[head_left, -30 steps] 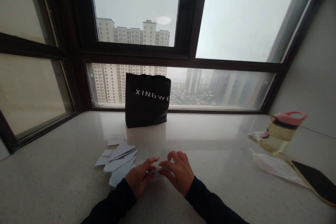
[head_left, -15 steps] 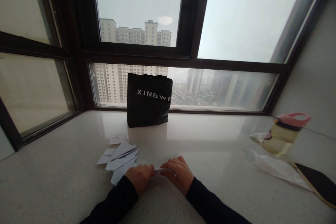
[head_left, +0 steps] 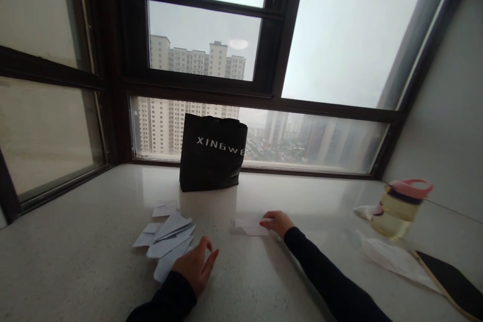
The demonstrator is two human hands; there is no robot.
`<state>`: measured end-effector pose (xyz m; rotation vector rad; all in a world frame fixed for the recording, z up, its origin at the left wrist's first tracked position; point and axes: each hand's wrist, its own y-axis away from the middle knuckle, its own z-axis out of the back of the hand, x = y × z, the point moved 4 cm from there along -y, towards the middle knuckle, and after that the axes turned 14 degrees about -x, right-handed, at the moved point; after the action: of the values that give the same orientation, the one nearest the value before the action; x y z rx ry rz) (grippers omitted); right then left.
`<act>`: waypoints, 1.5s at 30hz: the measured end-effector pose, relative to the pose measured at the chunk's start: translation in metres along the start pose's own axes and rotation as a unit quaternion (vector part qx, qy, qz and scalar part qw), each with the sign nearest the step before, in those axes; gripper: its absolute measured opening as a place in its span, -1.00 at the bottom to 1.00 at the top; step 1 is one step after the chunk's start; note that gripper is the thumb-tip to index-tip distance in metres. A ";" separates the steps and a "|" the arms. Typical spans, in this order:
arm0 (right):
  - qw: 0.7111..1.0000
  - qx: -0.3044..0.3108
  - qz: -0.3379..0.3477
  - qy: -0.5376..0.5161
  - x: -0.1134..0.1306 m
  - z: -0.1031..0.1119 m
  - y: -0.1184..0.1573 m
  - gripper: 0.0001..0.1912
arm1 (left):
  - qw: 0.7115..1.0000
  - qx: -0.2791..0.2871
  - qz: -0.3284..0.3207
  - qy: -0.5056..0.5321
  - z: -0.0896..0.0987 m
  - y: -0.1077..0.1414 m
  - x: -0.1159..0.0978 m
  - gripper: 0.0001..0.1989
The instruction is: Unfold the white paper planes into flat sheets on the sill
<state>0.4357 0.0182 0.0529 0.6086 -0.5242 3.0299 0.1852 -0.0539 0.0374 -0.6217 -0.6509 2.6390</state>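
Observation:
Between the fingertips of my right hand (head_left: 278,222) is the right end of a flat white folded paper (head_left: 251,226), low over the counter and slightly blurred. My left hand (head_left: 195,264) holds nothing, its thumb and fingers apart, beside the lower right of a loose pile of folded white papers (head_left: 169,236). Several pieces in that pile overlap, some with pointed ends. A smaller folded paper (head_left: 164,208) lies at the back of the pile.
A black bag (head_left: 213,156) stands near the window on the pale counter (head_left: 94,261). At the right are a bottle with a pink lid (head_left: 402,209), a crumpled white tissue (head_left: 392,256) and a dark flat object with a light edge (head_left: 451,279).
My hands have come apart. My left hand has let go of the paper and opened; my right hand has moved away to the right and forward with it. The view has tilted slightly.

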 end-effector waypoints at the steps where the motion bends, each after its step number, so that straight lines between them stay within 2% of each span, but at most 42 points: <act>1: 0.999 0.000 -0.018 0.027 -0.012 0.003 -0.011 -0.85 | 1.000 0.021 -0.002 -0.015 -0.002 0.001 -0.001 -0.75; 5: 0.992 -0.002 -0.069 0.106 -0.042 0.008 -0.043 -0.81 | 0.997 0.069 -0.004 -0.045 -0.007 0.001 -0.004 -0.77; 9: 0.987 -0.030 -0.074 0.140 -0.045 0.002 -0.056 -0.79 | 0.995 0.083 0.012 -0.050 -0.009 0.000 -0.002 -0.77; 12: 0.985 -0.079 -0.054 0.141 -0.041 0.003 -0.057 -0.80 | 0.995 0.087 -0.004 -0.042 -0.009 -0.001 -0.001 -0.77; 15: 0.982 -0.141 -0.028 0.119 -0.034 0.011 -0.055 -0.64 | 0.994 0.088 -0.039 -0.048 -0.012 0.000 -0.001 -0.77; 18: 0.979 -0.193 -0.005 0.071 -0.015 0.015 -0.045 -0.62 | 0.993 0.085 -0.053 -0.059 -0.012 0.001 -0.005 -0.75; 20: 0.977 -0.210 0.003 0.026 0.004 0.010 -0.028 -0.65 | 0.993 0.063 -0.068 -0.070 -0.003 -0.001 -0.010 -0.74; 22: 0.981 -0.190 0.025 -0.030 0.029 -0.004 -0.003 -0.65 | 0.992 0.012 -0.084 -0.095 0.015 -0.009 -0.014 -0.74; 24: 0.984 -0.147 0.054 -0.084 0.054 -0.018 0.029 -0.66 | 0.987 -0.040 -0.069 -0.138 0.038 -0.020 -0.007 -0.74; 25: 0.983 -0.118 0.072 -0.123 0.065 -0.024 0.044 -0.67 | 0.983 -0.046 -0.044 -0.170 0.048 -0.026 0.001 -0.76; 26: 0.969 -0.067 0.085 -0.222 0.075 -0.030 0.058 -0.65 | 0.978 -0.040 -0.013 -0.206 0.056 -0.032 0.013 -0.78; 28: 0.941 -0.005 0.083 -0.328 0.087 -0.033 0.079 -0.63 | 0.971 -0.034 0.033 -0.233 0.065 -0.040 0.039 -0.76; 31: 0.924 0.021 0.066 -0.377 0.090 -0.032 0.087 -0.57 | 0.968 -0.002 0.074 -0.239 0.059 -0.043 0.076 -0.70; 34: 0.918 0.024 0.069 -0.391 0.088 -0.030 0.086 -0.49 | 0.970 0.039 0.082 -0.227 0.044 -0.040 0.097 -0.74; 37: 0.920 0.016 0.088 -0.381 0.089 -0.030 0.088 -0.51 | 0.971 0.044 0.079 -0.222 0.039 -0.039 0.103 -0.79; 40: 0.926 0.003 0.092 -0.367 0.092 -0.026 0.091 -0.59 | 0.969 0.015 0.084 -0.233 0.050 -0.041 0.103 -0.75; 42: 0.922 -0.010 0.082 -0.379 0.094 -0.022 0.091 -0.64 | 0.970 -0.039 0.071 -0.230 0.062 -0.044 0.098 -0.71; 43: 0.916 -0.015 0.079 -0.392 0.095 -0.019 0.091 -0.66 | 0.973 -0.081 0.041 -0.214 0.066 -0.046 0.092 -0.70; 45: 0.895 -0.012 0.074 -0.439 0.097 -0.015 0.089 -0.64 | 0.972 -0.172 -0.073 -0.145 0.070 -0.045 0.071 -0.67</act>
<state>0.3342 -0.0669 0.0473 2.0236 -0.6108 2.6899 0.1010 -0.0101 0.0927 -0.2613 -1.2088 2.5161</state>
